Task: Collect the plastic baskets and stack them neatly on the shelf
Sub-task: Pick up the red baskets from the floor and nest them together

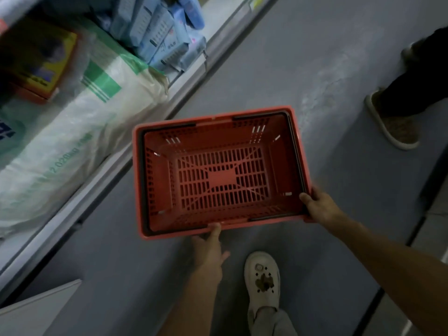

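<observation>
A red plastic basket (221, 177) with a slotted bottom and black handles folded along its rim hangs level above the grey floor, empty inside. My left hand (210, 248) grips its near rim from below, thumb on the edge. My right hand (318, 206) holds the near right corner, thumb over the rim. Along the left of the head view runs the shelf (80, 202), a little apart from the basket's left side.
The shelf carries a large white-and-green sack (80, 132), blue packets (160, 37) and a yellow box (41, 61). My white shoe (263, 281) is below the basket. Another person's foot in a tan shoe (395, 122) stands at the right. A white panel (38, 309) is at bottom left.
</observation>
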A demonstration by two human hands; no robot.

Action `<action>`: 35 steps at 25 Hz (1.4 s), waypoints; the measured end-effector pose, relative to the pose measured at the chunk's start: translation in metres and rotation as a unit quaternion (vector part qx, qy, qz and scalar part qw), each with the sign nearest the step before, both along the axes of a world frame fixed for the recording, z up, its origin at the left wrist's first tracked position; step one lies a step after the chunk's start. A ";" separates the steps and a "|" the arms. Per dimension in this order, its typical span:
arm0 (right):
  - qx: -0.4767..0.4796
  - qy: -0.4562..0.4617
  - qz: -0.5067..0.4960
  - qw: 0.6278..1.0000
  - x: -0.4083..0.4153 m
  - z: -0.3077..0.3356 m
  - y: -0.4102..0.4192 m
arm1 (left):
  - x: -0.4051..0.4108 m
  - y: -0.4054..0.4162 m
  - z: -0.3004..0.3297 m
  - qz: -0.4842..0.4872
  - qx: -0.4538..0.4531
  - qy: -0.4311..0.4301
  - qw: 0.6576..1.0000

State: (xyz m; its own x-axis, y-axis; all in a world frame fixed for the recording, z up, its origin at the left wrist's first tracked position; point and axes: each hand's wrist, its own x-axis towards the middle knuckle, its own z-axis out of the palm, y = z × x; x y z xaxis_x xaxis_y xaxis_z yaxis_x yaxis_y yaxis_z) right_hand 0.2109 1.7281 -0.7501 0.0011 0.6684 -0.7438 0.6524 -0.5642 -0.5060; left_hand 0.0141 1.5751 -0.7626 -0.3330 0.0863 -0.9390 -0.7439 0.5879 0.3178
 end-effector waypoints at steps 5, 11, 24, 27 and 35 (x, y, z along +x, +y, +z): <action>-0.001 0.000 -0.082 0.997 0.001 0.002 -0.060 | -0.017 -0.024 -0.010 -0.020 0.053 0.062 0.996; -0.087 0.072 -0.145 0.983 -0.031 0.001 -0.223 | -0.029 -0.087 -0.003 -0.118 0.121 0.042 0.985; 0.133 0.228 -0.289 0.920 -0.037 -0.053 -0.216 | -0.045 -0.128 -0.042 -0.130 0.234 0.112 0.957; 0.164 0.206 -0.268 0.927 -0.045 -0.022 -0.207 | -0.052 -0.116 -0.015 -0.136 0.236 0.135 0.953; 0.111 0.163 -0.339 0.920 -0.050 0.118 -0.188 | -0.056 -0.074 0.127 -0.170 0.152 0.094 0.969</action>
